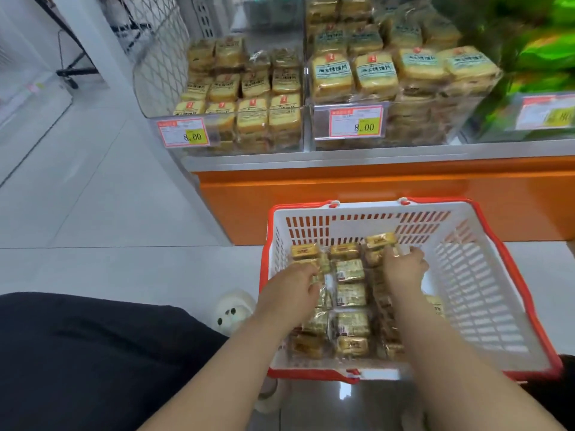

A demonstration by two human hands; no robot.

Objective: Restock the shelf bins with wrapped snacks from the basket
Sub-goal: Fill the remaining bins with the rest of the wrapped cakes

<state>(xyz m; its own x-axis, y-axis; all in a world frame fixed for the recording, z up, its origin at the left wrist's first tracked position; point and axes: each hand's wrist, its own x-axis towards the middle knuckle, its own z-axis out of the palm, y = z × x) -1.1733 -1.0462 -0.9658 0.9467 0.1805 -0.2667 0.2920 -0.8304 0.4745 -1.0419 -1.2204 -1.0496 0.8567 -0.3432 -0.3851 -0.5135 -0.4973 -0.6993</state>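
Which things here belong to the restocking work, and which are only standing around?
Belong to the job:
- basket
- wrapped snacks in it
- left hand and right hand, both on snacks
- left bin
- middle bin

Only around:
- green packets
- price tags
- black stand
- white shoe

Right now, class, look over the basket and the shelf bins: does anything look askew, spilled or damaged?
Nothing stands out. The wrapped snacks lie in rough rows inside the basket, none spilled on the floor. Both hands reach into them: left hand, right hand. The shelf bins look neatly stacked.
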